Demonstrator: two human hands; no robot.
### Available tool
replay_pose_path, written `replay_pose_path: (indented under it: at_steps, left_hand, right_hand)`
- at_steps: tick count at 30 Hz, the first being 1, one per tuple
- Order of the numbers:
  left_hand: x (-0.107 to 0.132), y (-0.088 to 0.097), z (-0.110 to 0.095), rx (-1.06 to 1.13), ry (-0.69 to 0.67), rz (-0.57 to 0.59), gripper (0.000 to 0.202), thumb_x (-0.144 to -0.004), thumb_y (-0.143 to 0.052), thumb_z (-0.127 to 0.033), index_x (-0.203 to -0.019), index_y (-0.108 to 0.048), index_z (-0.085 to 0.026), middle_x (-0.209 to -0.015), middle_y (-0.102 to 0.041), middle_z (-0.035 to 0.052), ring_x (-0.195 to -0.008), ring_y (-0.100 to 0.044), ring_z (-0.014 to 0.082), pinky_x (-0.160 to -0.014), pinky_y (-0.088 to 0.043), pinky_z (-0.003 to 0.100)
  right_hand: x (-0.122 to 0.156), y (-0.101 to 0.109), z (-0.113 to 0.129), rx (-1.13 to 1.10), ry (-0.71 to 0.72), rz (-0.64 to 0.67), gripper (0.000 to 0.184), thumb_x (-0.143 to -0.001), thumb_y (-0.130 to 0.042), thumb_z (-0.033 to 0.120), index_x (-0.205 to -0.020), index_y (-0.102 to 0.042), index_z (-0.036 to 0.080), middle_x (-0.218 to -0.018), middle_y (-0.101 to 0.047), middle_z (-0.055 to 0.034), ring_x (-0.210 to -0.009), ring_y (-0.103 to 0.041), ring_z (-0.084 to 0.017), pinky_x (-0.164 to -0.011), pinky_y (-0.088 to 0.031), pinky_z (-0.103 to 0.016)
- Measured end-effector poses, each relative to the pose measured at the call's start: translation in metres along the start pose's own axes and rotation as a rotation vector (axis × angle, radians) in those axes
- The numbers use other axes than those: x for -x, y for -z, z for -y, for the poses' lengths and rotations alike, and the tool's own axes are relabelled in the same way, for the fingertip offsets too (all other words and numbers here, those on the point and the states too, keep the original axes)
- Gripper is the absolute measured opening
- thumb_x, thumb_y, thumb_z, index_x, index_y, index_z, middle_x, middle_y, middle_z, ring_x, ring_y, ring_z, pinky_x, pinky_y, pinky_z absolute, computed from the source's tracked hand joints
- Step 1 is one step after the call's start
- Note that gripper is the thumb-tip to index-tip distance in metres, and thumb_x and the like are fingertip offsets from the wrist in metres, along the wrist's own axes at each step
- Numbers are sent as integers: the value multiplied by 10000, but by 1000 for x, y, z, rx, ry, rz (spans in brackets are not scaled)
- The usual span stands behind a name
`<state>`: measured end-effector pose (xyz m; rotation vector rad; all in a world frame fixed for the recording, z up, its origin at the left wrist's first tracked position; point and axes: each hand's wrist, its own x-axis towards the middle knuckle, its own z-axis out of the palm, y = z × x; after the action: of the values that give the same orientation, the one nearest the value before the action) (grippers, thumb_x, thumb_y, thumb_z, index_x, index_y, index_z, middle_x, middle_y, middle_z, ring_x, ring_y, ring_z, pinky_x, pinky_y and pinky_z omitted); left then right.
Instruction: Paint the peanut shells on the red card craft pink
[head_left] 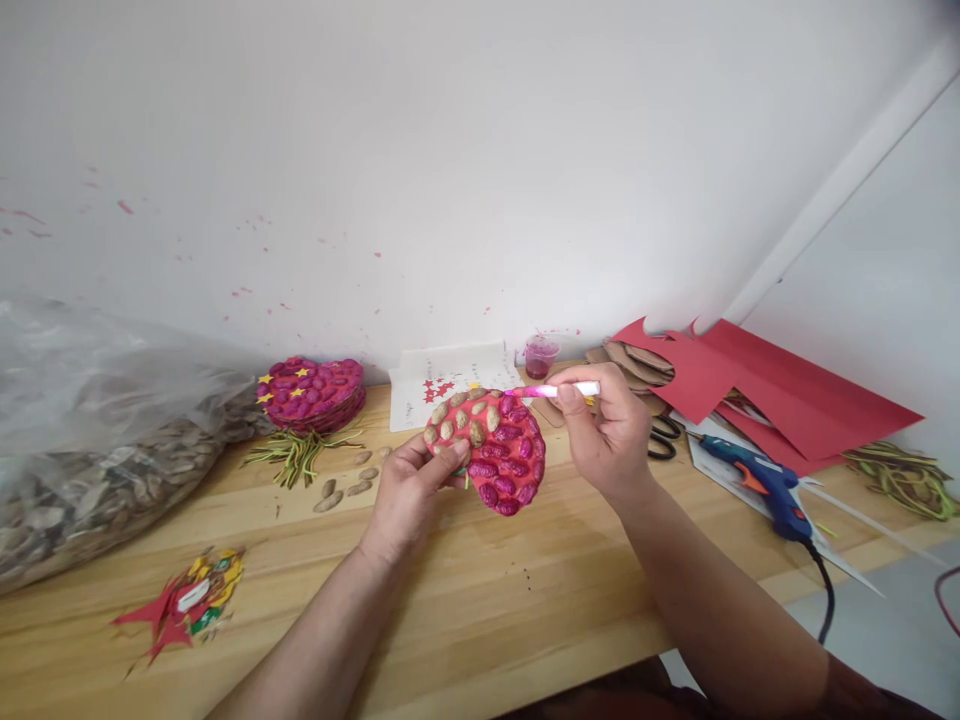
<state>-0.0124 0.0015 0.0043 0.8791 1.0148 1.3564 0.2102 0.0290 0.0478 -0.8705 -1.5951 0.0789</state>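
Note:
Above the wooden table, my left hand (409, 488) grips a red craft piece (486, 480) by its left edge, thumb on top. It is covered with peanuts in their shells. Those on its right and lower side are magenta, while those at the upper left keep their natural tan. My right hand (611, 435) pinches a white-handled paintbrush (576, 389). The brush's magenta-stained tip points left and meets the piece's upper edge, though I cannot tell exactly which peanut it touches. Behind stands a small clear cup (540, 355) with magenta liquid.
Left are a plastic bag of peanuts (135, 490), stacked magenta pieces with yellow stars (311, 395), greenish strings (296, 455), loose peanuts (360, 487) and paper scraps (187, 600). Right lie black-handled scissors (664, 437), red paper (817, 390) and a corded blue glue gun (757, 475).

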Motion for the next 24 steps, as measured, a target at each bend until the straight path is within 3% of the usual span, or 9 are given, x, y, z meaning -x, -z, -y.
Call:
replay_pose_path:
  at_steps: [14,24]
  left_hand:
    - [2,-4,-6,-54,-15,-22,459,-561,-999,-504,-769,-791,-153,-768,-743,46,-661,-596,139,-598,-529,245]
    - [2,-3,-6,-91,-42,-6,427,-603,-983,-494,-777,-789,-155,-776,-735,41,-676,-583,137,-607,-526,240]
  right_hand:
    - [1,0,0,-34,-26,14,114,-1021,-616,308,-1019,-705,237,-942,-739,-46,-896,-695,-207,-815,-540,-378]
    - [1,1,2,-15,-23,6,117,-1026,-610,312,-1015,-704,244,-942,-738,-49,-900,-695,-213,-821,-540,-389]
